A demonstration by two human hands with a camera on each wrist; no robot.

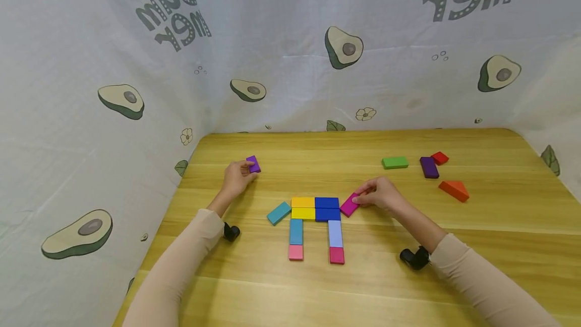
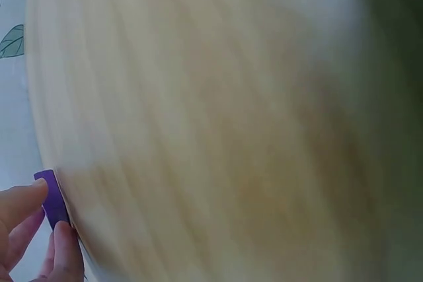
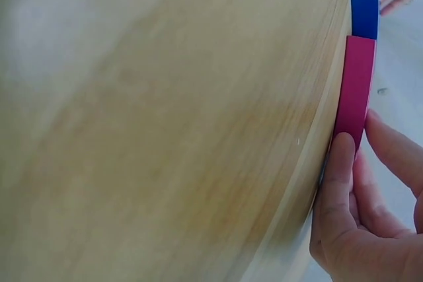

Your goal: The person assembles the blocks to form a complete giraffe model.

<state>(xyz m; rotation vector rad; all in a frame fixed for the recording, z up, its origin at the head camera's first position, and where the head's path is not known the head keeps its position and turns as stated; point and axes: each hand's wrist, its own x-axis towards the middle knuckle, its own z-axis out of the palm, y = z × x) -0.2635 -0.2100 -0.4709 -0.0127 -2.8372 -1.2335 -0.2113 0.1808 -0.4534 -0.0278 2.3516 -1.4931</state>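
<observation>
At the table's far left, my left hand pinches a purple block between thumb and fingers; the left wrist view shows the same purple block at its lower left. My right hand grips a magenta block that slants beside the upper right corner of a flat figure. Two yellow blocks and two blue blocks form its body. Below are a teal block over a pink one, and a light blue block over a crimson one.
Another teal block slants at the figure's upper left. Toward the right back lie a green block, a dark purple block, a small red block and an orange-red triangle. A patterned white cloth hangs behind the table.
</observation>
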